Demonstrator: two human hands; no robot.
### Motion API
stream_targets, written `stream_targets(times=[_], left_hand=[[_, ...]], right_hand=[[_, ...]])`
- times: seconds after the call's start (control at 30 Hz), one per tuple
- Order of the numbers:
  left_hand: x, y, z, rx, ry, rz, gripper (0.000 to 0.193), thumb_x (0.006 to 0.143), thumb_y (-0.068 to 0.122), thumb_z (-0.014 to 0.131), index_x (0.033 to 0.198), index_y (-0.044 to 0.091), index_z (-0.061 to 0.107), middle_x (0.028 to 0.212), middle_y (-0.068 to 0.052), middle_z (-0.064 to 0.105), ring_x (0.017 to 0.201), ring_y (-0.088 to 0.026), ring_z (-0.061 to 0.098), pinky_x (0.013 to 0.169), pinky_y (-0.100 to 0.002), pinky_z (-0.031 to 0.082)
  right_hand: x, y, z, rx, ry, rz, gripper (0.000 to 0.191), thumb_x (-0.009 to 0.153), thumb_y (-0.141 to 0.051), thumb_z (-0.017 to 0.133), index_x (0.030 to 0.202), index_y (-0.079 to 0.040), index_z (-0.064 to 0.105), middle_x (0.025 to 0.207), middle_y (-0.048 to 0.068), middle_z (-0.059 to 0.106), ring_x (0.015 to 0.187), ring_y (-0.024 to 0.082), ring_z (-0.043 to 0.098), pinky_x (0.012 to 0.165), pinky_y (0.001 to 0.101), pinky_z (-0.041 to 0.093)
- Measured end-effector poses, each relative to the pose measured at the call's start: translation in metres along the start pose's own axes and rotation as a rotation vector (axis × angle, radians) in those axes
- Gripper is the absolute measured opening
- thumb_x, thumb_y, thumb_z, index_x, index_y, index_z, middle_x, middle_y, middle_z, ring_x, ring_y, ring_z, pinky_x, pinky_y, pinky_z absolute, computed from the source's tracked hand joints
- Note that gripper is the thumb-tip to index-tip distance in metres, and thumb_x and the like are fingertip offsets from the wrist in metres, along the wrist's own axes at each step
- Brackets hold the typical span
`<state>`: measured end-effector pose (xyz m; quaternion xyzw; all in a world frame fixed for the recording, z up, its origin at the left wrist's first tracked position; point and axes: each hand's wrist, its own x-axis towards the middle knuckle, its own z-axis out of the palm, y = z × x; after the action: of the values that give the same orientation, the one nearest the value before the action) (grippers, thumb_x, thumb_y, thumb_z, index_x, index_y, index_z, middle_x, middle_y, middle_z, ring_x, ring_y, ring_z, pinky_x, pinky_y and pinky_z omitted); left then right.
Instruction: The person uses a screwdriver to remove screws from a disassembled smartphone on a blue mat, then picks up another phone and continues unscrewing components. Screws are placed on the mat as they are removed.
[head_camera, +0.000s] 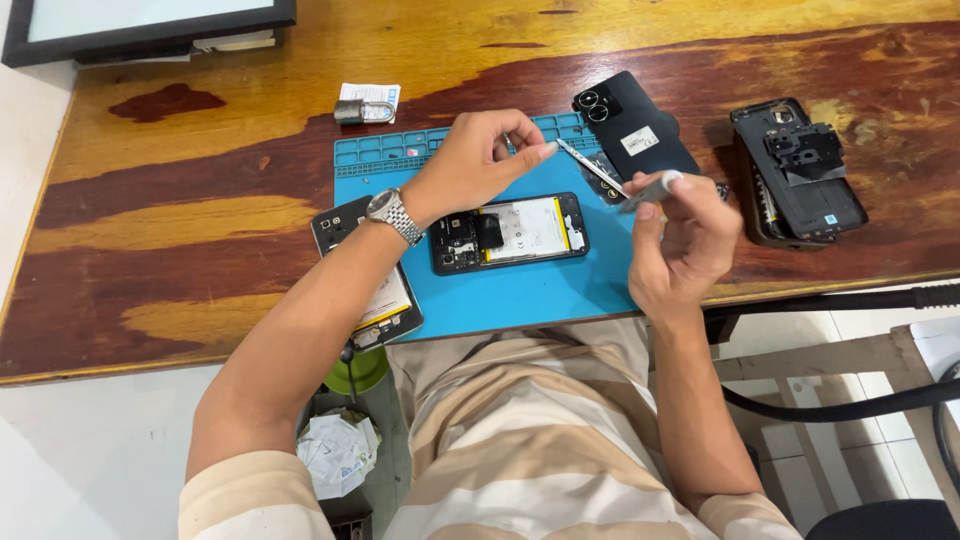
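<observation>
An opened black phone (508, 232) lies face down on a blue repair mat (520, 285), its battery and circuit board exposed. My left hand (478, 160), with a metal watch on the wrist, hovers above the phone's top end, fingertips pinched on the upper end of thin metal tweezers (592, 167). My right hand (680, 240) is raised just right of the mat, gripping a small grey tool (652, 188) whose tip meets the tweezers' lower end.
A black back cover (632, 122) lies at the mat's far right corner. Another dismantled phone (797, 170) rests at the right. A third phone (372, 300) lies under my left forearm. A padlock (362, 110) and a monitor (140, 25) stand farther back. A bin (340, 450) sits below the wooden table.
</observation>
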<state>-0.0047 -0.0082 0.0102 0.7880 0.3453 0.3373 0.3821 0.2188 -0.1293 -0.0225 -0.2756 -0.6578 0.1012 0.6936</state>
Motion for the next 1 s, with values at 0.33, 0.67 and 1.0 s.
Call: stream_targets(times=[0.33, 0.67, 1.0], left_hand=[[-0.004, 0.001, -0.012, 0.559, 0.005, 0.227, 0.02, 0.1, 0.03, 0.066, 0.1, 0.01, 0.064, 0.064, -0.008, 0.067, 0.059, -0.031, 0.066, 0.056, -0.048, 0.049], [-0.007, 0.005, -0.009, 0.495, -0.042, 0.149, 0.023, 0.1, 0.032, 0.067, 0.097, 0.01, 0.064, 0.049, -0.009, 0.055, 0.044, -0.03, 0.057, 0.048, -0.046, 0.041], [-0.008, 0.011, -0.013, 0.141, -0.077, -0.053, 0.026, 0.103, 0.03, 0.06, 0.103, 0.004, 0.06, 0.061, -0.008, 0.071, 0.048, -0.016, 0.071, 0.043, -0.029, 0.05]], right_hand=[[0.016, -0.016, 0.004, -0.328, -0.29, 0.121, 0.031, 0.095, 0.011, 0.069, 0.121, -0.006, 0.072, 0.099, 0.006, 0.052, 0.079, 0.014, 0.053, 0.069, 0.0245, 0.042], [0.032, -0.028, 0.013, -0.472, -0.519, 0.234, 0.073, 0.057, -0.036, 0.099, 0.119, -0.009, 0.071, 0.095, 0.007, 0.052, 0.077, 0.022, 0.053, 0.063, 0.0346, 0.046], [0.023, -0.02, 0.011, -0.766, -0.339, 0.321, 0.059, 0.07, -0.03, 0.097, 0.12, -0.011, 0.072, 0.102, 0.01, 0.058, 0.09, 0.028, 0.063, 0.072, 0.0407, 0.052]])
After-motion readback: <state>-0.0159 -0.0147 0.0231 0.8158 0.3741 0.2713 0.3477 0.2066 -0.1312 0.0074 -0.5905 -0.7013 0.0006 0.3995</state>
